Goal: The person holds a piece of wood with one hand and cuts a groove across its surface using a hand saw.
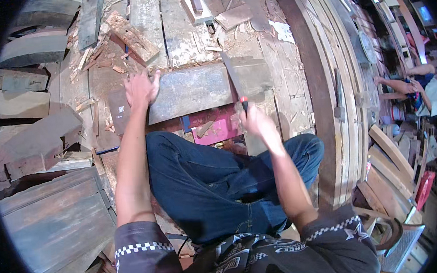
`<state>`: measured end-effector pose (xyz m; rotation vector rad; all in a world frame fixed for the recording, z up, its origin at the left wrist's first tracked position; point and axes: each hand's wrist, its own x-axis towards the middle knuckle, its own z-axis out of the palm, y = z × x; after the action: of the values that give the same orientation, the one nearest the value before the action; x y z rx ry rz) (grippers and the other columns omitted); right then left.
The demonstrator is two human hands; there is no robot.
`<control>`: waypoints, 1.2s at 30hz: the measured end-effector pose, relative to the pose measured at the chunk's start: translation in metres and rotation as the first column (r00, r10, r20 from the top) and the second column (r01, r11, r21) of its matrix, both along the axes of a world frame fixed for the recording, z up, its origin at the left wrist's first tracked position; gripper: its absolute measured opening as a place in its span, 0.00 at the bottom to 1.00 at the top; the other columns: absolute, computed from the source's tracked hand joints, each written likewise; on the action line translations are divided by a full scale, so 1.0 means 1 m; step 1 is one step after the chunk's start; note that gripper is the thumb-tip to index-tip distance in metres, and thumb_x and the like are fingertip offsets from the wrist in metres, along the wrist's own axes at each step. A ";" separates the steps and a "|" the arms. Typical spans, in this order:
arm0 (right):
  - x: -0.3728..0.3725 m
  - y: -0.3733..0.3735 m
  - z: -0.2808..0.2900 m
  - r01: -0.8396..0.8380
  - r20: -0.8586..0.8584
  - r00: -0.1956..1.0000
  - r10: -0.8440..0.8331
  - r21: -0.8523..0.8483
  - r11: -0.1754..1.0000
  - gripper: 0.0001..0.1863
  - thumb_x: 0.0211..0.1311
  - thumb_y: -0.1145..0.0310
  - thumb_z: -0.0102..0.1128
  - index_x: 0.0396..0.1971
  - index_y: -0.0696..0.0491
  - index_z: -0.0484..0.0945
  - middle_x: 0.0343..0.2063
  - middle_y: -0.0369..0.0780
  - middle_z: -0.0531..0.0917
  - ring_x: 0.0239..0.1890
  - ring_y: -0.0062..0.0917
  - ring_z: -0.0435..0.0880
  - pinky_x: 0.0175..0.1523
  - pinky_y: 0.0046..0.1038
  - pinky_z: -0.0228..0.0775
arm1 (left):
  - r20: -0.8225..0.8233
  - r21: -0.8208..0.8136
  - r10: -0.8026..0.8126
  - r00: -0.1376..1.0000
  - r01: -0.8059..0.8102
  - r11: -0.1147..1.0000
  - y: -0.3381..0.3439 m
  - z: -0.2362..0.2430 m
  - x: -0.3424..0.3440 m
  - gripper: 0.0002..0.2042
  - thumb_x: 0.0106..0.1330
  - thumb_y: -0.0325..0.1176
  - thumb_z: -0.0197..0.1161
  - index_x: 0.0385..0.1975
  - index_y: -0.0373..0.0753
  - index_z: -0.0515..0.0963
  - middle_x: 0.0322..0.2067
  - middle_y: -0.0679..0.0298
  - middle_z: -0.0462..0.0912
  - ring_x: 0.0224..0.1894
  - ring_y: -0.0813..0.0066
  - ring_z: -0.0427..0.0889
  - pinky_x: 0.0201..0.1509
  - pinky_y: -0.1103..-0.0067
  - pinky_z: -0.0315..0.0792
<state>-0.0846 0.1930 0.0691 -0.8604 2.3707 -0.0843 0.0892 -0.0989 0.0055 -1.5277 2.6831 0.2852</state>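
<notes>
A weathered board (pixel 187 90) with a pale grey surface lies crosswise in front of my crossed legs. My left hand (pixel 142 89) rests on its left part, fingers spread over the far edge. My right hand (pixel 255 119) grips the red and black handle of a handsaw, whose blade (pixel 231 72) lies across the board toward its right end. A pink panel (pixel 217 124) shows below the board, with a small blue piece and a wood scrap by it.
Wood scraps (pixel 130 36) and shavings litter the planked platform (pixel 290 80). Stacked timber (pixel 36 139) lines the left side. Long beams (pixel 330 144) run along the right, a metal tool (pixel 338 97) lying on them. Another person (pixel 431 93) sits at far right among more wood.
</notes>
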 end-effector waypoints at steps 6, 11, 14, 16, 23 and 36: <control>0.046 0.009 -0.013 0.094 -0.083 0.992 -0.093 0.007 0.996 0.26 0.67 0.53 0.45 0.48 0.64 0.64 0.32 0.60 0.81 0.36 0.55 0.83 0.43 0.52 0.75 | -0.020 0.041 -0.006 1.000 0.007 0.999 0.001 0.003 -0.004 0.31 0.67 0.62 0.43 0.55 0.42 0.75 0.51 0.45 0.78 0.61 0.52 0.71 0.71 0.59 0.52; 0.033 -0.008 -0.038 0.114 -0.195 0.971 -0.142 -0.148 0.982 0.19 0.67 0.56 0.47 0.39 0.61 0.65 0.25 0.58 0.81 0.31 0.54 0.83 0.39 0.52 0.75 | -0.021 0.021 -0.013 1.000 0.013 1.000 0.007 0.003 -0.014 0.31 0.67 0.62 0.44 0.55 0.42 0.75 0.51 0.46 0.78 0.60 0.52 0.72 0.70 0.60 0.53; 0.065 0.028 -0.031 0.085 -0.109 0.988 -0.107 -0.189 0.978 0.19 0.67 0.59 0.48 0.40 0.63 0.63 0.22 0.58 0.81 0.27 0.55 0.82 0.33 0.52 0.75 | 0.004 0.015 0.004 1.000 -0.004 1.000 -0.002 -0.002 -0.003 0.32 0.67 0.62 0.44 0.55 0.41 0.75 0.51 0.48 0.79 0.59 0.54 0.73 0.69 0.60 0.55; 0.070 0.039 -0.027 0.065 -0.101 0.992 -0.081 -0.150 0.987 0.19 0.67 0.59 0.47 0.40 0.63 0.63 0.22 0.59 0.81 0.27 0.55 0.82 0.34 0.52 0.75 | -0.022 -0.003 -0.019 1.000 0.019 1.000 0.000 -0.008 -0.001 0.31 0.67 0.62 0.43 0.55 0.41 0.75 0.51 0.50 0.79 0.57 0.55 0.74 0.68 0.60 0.57; 0.054 0.012 -0.037 0.164 -0.072 0.981 -0.180 -0.191 0.968 0.20 0.66 0.60 0.48 0.43 0.64 0.63 0.23 0.59 0.81 0.28 0.56 0.82 0.35 0.52 0.75 | -0.083 0.032 -0.027 0.996 0.030 0.999 -0.001 -0.001 -0.011 0.31 0.68 0.60 0.42 0.53 0.39 0.77 0.47 0.49 0.81 0.57 0.55 0.73 0.66 0.60 0.56; 0.031 0.023 -0.041 0.170 0.027 0.985 -0.168 -0.118 0.978 0.19 0.66 0.59 0.48 0.45 0.60 0.63 0.30 0.62 0.81 0.36 0.59 0.81 0.44 0.54 0.71 | -0.041 0.060 -0.019 0.999 0.022 0.998 0.001 0.004 -0.013 0.31 0.67 0.60 0.44 0.57 0.41 0.75 0.52 0.50 0.79 0.60 0.54 0.72 0.70 0.59 0.51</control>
<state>-0.0534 0.2155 0.0279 -0.7080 2.4381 -0.3039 0.0762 -0.0981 0.0099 -1.4931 2.6927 0.3963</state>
